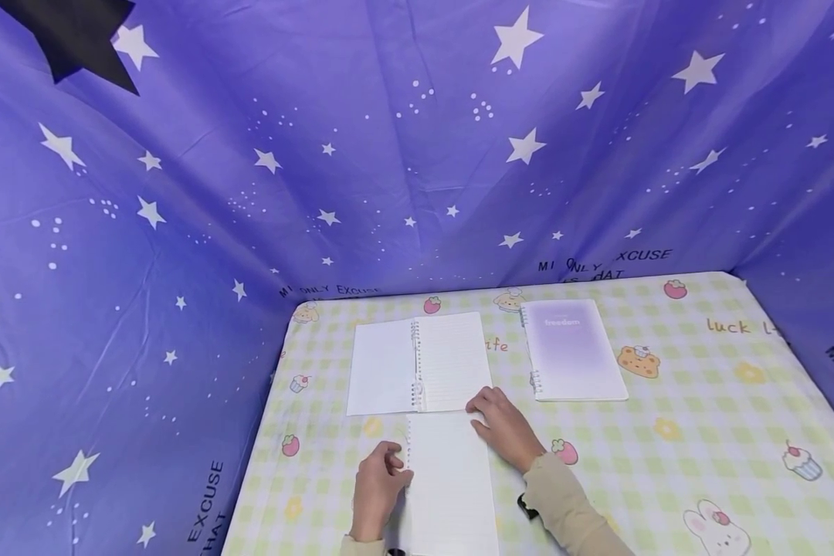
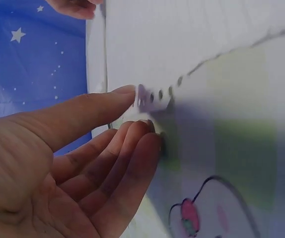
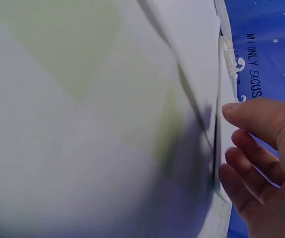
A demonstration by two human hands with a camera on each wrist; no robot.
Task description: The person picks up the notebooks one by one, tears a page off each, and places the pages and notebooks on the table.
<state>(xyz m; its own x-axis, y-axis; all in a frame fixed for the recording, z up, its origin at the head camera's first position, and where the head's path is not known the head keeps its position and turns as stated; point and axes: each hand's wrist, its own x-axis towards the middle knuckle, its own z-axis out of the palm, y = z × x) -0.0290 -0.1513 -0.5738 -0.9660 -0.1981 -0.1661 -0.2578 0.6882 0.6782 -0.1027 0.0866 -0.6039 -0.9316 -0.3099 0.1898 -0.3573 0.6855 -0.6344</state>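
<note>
A loose lined sheet (image 1: 452, 486) with holes punched down its left edge lies at the front of the table. My left hand (image 1: 378, 486) is at that punched edge. In the left wrist view, the thumb (image 2: 125, 94) touches the paper beside the holes (image 2: 161, 94), and the loosely bent fingers sit just below with a gap. My right hand (image 1: 503, 425) is at the sheet's upper right corner, thumb and fingers spread apart. Just above lies an open ring-bound notebook (image 1: 455, 363), lined page on the right, its lower edge meeting the sheet's top.
A closed purple spiral notebook (image 1: 573, 351) marked "freedom" lies to the right. The table wears a green checked cloth (image 1: 702, 432) printed with cartoon animals, cupcakes and strawberries. A blue-purple curtain (image 1: 403, 154) with white stars surrounds its back and sides.
</note>
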